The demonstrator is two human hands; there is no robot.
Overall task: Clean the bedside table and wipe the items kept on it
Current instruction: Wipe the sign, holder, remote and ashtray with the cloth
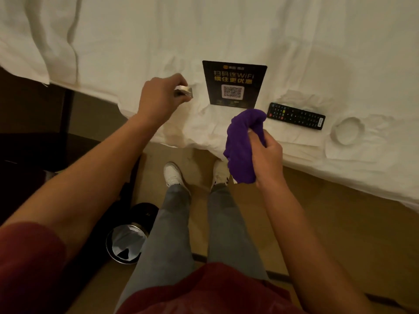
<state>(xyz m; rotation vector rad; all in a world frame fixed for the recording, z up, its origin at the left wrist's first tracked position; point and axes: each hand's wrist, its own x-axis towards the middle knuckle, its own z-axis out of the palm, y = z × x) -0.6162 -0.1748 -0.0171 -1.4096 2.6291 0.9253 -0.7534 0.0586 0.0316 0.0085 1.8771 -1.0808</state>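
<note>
The bedside table itself cannot be made out with certainty; only a dark piece of furniture (34, 137) is seen at the left edge, beside the bed, and it may be the table. The items that seem to have come from it are laid on the white bed sheet (294, 41): a black WiFi card (233, 83) bearing a QR code, a black remote control (295, 116) just to its right, and a round white object (345, 130), possibly an ashtray, further right and sunk into the sheet.

A small, shiny boxlike item (184, 91) is pinched between the fingers of the left hand (158, 98) and is held just above the sheet, to the left of the card. What it is cannot be told. A purple cloth (246, 141) is bunched in the right hand (265, 152), whose fingers are clenched around it, over the bed's edge and near the card.

The step in hand is judged to be the wiping of the 4 items, 1 by 1, with the small item either about to be set down or about to be wiped. Next, the cloth would have to be brought to an item while that item is steadied. A lined waste bin (127, 243) stands on the floor by the left leg.
</note>
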